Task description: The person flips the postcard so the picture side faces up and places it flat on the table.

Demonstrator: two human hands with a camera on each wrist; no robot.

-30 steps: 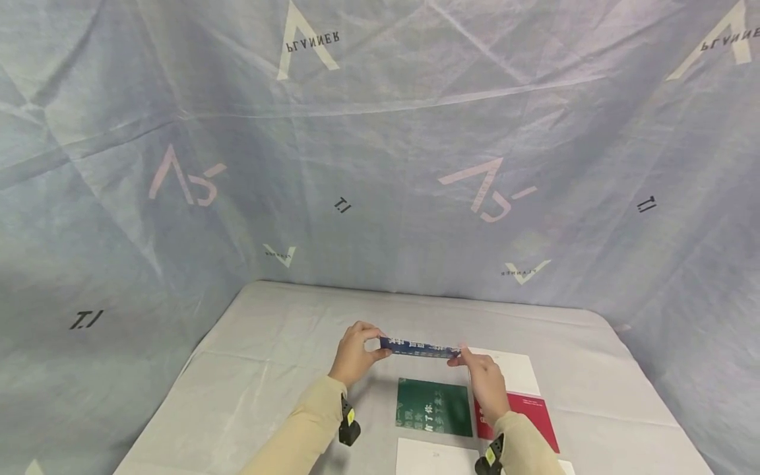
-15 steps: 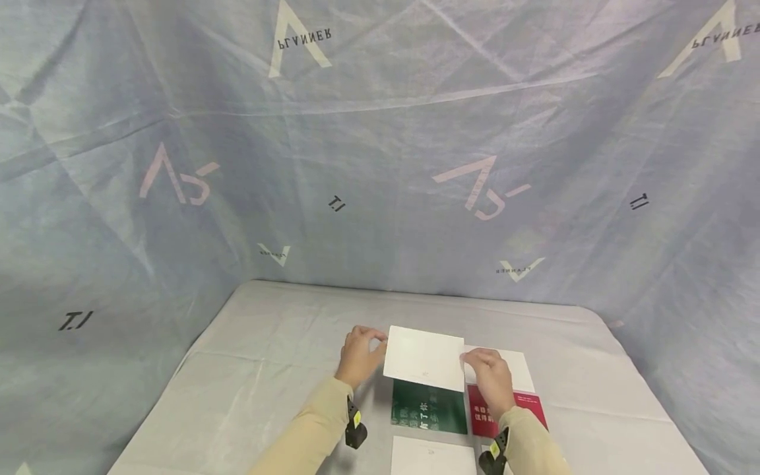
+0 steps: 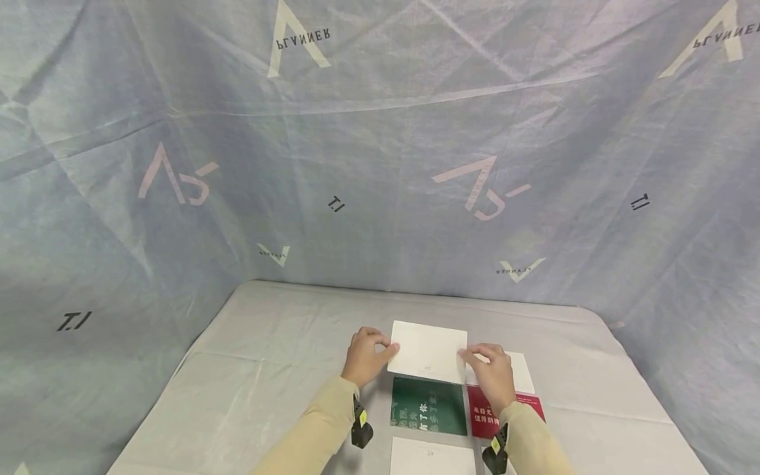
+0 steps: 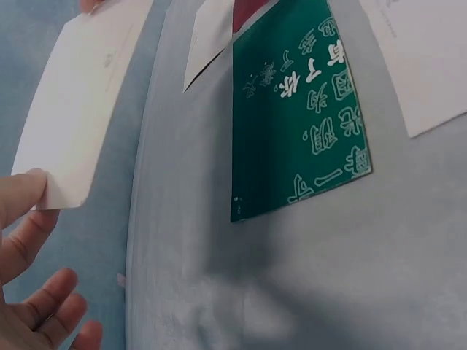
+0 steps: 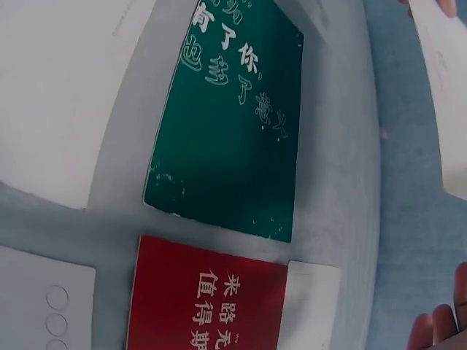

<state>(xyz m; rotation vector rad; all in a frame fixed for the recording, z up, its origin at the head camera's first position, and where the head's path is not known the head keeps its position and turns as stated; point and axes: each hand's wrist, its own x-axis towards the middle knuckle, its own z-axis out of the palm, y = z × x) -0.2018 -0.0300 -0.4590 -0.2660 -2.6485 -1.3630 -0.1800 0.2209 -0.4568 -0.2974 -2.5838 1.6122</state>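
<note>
A postcard (image 3: pixel 430 349) is held up above the table, its white side facing me. My left hand (image 3: pixel 366 357) pinches its left edge, the thumb on the white face and a finger behind. On the opposite edge, my right hand (image 3: pixel 494 375) grips it between thumb and fingers. The left wrist view shows the raised card (image 4: pixel 76 102) tilted, the other fingers of the left hand (image 4: pixel 33 255) spread off it. Just below it lies a green postcard (image 3: pixel 429 408) with white lettering. Part of the raised card (image 5: pixel 445 102) enters the right wrist view at the right edge.
A red postcard (image 3: pixel 482 422) lies right of the green one, partly behind my right arm. Beyond it is a white card (image 3: pixel 518 371); another white card (image 3: pixel 432 456) lies nearest me. A card with printed circles (image 5: pixel 47 306) shows in the right wrist view. Printed cloth (image 3: pixel 380 165) hangs behind the table.
The postcard has turned from nearly edge-on, its dark blue printed side showing, to its white side facing me. Both hands stay at its edges; the left thumb has come onto the white face.
</note>
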